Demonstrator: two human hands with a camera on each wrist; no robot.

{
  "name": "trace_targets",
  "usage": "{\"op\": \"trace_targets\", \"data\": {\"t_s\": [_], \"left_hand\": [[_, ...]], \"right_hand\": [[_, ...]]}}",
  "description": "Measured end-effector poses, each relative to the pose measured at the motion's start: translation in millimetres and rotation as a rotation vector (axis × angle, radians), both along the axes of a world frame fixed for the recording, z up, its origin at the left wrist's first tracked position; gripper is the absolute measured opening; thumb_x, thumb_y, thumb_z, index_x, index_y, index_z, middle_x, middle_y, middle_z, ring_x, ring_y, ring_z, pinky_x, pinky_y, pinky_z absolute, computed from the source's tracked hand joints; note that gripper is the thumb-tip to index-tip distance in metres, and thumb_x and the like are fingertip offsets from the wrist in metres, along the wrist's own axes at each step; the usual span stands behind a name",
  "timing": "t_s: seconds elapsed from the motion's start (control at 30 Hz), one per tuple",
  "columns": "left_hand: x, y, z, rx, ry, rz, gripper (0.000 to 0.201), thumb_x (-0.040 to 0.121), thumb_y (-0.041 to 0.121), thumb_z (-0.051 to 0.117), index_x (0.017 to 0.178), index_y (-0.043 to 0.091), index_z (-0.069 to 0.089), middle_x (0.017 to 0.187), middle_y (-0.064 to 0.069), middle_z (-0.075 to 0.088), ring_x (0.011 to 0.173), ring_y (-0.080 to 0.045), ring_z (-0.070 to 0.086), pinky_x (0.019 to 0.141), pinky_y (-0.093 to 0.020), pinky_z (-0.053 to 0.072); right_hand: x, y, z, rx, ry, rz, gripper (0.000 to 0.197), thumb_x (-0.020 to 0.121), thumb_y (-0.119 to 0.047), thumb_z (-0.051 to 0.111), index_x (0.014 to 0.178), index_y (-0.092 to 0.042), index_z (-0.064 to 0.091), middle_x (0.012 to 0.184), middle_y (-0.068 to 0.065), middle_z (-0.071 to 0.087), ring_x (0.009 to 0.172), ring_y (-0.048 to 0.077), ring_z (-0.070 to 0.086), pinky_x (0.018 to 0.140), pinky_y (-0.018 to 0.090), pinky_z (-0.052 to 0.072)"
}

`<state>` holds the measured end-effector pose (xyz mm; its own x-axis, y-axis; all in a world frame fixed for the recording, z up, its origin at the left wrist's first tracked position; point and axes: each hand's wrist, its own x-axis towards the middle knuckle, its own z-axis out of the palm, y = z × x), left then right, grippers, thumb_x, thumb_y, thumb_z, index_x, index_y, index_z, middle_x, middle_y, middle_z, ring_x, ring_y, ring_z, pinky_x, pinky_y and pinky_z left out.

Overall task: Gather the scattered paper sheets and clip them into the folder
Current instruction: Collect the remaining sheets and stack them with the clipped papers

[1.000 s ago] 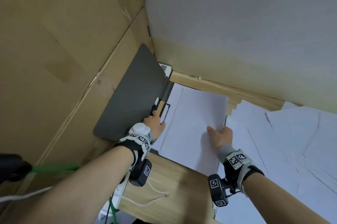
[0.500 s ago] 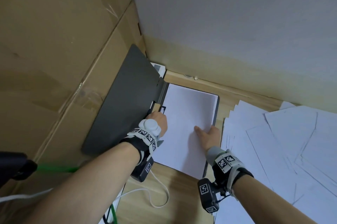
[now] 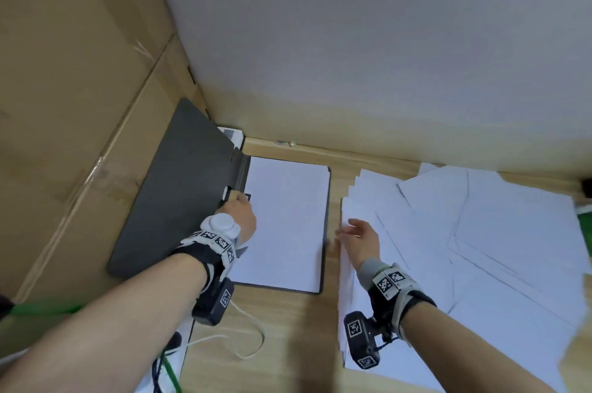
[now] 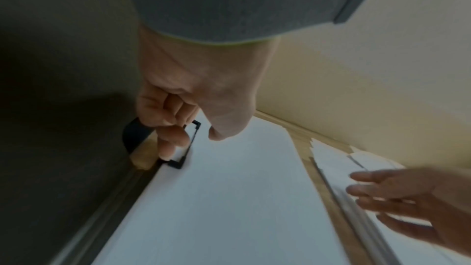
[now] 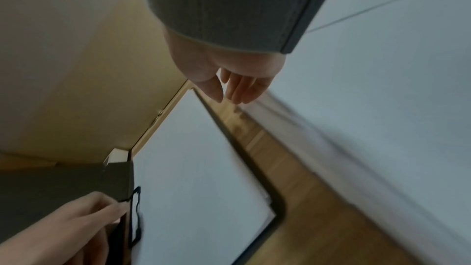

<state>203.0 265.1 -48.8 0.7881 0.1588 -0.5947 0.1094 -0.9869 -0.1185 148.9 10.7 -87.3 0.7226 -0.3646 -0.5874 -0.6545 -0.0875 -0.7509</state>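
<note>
The dark grey folder (image 3: 173, 197) lies open on the wooden table, its cover leaning on cardboard at the left. A squared stack of white sheets (image 3: 285, 223) fills its right half. My left hand (image 3: 237, 205) is at the spine, fingers curled on the black wire clip (image 4: 189, 148), which lies on the stack's left edge. My right hand (image 3: 354, 231) hovers open and blurred over the left edge of the scattered white sheets (image 3: 464, 232); nothing is in it. The same stack (image 5: 193, 168) shows in the right wrist view beside the open right hand (image 5: 233, 90).
Cardboard panels (image 3: 64, 104) stand at the left and a white wall (image 3: 352, 40) behind. A strip of bare wood (image 3: 334, 200) separates folder and loose sheets. A white cable (image 3: 253, 338) loops on the near table edge. A small white box (image 3: 232, 133) sits behind the folder.
My right hand has left the stack in the folder and moved right to the loose sheets. The stack now lies square in the folder. My left hand has stayed at the clip.
</note>
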Motion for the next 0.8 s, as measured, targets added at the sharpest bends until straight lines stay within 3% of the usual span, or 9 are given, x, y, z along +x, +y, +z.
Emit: {"op": "trace_targets", "data": {"t_s": [0.13, 0.3, 0.43, 0.5, 0.6, 0.7, 0.8], "left_hand": [[-13.0, -29.3, 13.2, -0.137, -0.161, -0.109, 0.039, 0.095, 0.015, 0.039, 0.131, 0.001, 0.032, 0.104, -0.013, 0.064, 0.093, -0.032, 0.065, 0.073, -0.033, 0.043], [-26.0, -109.6, 21.0, -0.35, -0.084, -0.233, 0.032, 0.094, 0.016, 0.036, 0.124, 0.006, 0.037, 0.113, -0.014, 0.057, 0.089, -0.033, 0.058, 0.071, -0.036, 0.045], [-41.0, -185.6, 7.4, -0.447, 0.002, -0.367, 0.027, 0.091, 0.02, 0.038, 0.115, 0.008, 0.045, 0.116, -0.011, 0.056, 0.095, -0.03, 0.059, 0.081, -0.038, 0.05], [-47.6, -212.1, 1.4, -0.458, 0.002, -0.369, 0.03, 0.091, 0.018, 0.04, 0.118, 0.009, 0.046, 0.122, -0.01, 0.051, 0.101, -0.03, 0.056, 0.084, -0.039, 0.048], [-54.7, -256.7, -7.5, -0.485, 0.011, -0.368, 0.036, 0.092, 0.017, 0.039, 0.127, 0.011, 0.044, 0.131, -0.008, 0.046, 0.11, -0.03, 0.054, 0.087, -0.037, 0.045], [-59.3, -294.9, -15.9, -0.547, 0.02, -0.359, 0.04, 0.094, 0.019, 0.038, 0.134, 0.015, 0.042, 0.139, -0.005, 0.043, 0.119, -0.027, 0.052, 0.094, -0.036, 0.044], [-70.4, -337.4, -18.4, -0.589, 0.008, -0.364, 0.039, 0.095, 0.018, 0.041, 0.134, 0.015, 0.043, 0.137, -0.002, 0.045, 0.12, -0.022, 0.052, 0.094, -0.031, 0.043]], "right_hand": [[-31.2, -50.7, 10.2, 0.002, 0.023, -0.046, 0.03, 0.086, 0.0, 0.06, 0.113, -0.013, 0.061, 0.101, 0.006, 0.066, 0.087, 0.023, 0.062, 0.09, 0.043, 0.052], [-76.3, -125.0, 22.1, -0.034, 0.038, -0.13, 0.032, 0.08, 0.006, 0.06, 0.106, -0.012, 0.065, 0.1, 0.009, 0.069, 0.087, 0.025, 0.063, 0.092, 0.046, 0.052], [-120.7, -190.7, 24.2, -0.037, 0.044, -0.227, 0.031, 0.081, 0.006, 0.058, 0.105, -0.011, 0.067, 0.099, 0.008, 0.069, 0.085, 0.022, 0.063, 0.083, 0.039, 0.052], [-133.2, -217.2, 20.3, -0.034, 0.044, -0.253, 0.03, 0.082, 0.006, 0.059, 0.106, -0.01, 0.067, 0.099, 0.008, 0.069, 0.087, 0.022, 0.063, 0.078, 0.035, 0.053], [-143.5, -263.3, 11.0, -0.065, 0.044, -0.281, 0.023, 0.085, 0.0, 0.061, 0.103, -0.014, 0.068, 0.102, 0.009, 0.069, 0.092, 0.025, 0.064, 0.087, 0.04, 0.053], [-142.2, -313.3, -0.8, -0.111, 0.012, -0.32, 0.016, 0.087, -0.007, 0.064, 0.098, -0.018, 0.067, 0.097, 0.007, 0.069, 0.084, 0.026, 0.064, 0.079, 0.036, 0.053], [-132.3, -367.3, -16.4, -0.161, -0.023, -0.306, 0.015, 0.085, -0.01, 0.067, 0.091, -0.024, 0.068, 0.092, 0.003, 0.07, 0.09, 0.028, 0.067, 0.084, 0.037, 0.055]]}}
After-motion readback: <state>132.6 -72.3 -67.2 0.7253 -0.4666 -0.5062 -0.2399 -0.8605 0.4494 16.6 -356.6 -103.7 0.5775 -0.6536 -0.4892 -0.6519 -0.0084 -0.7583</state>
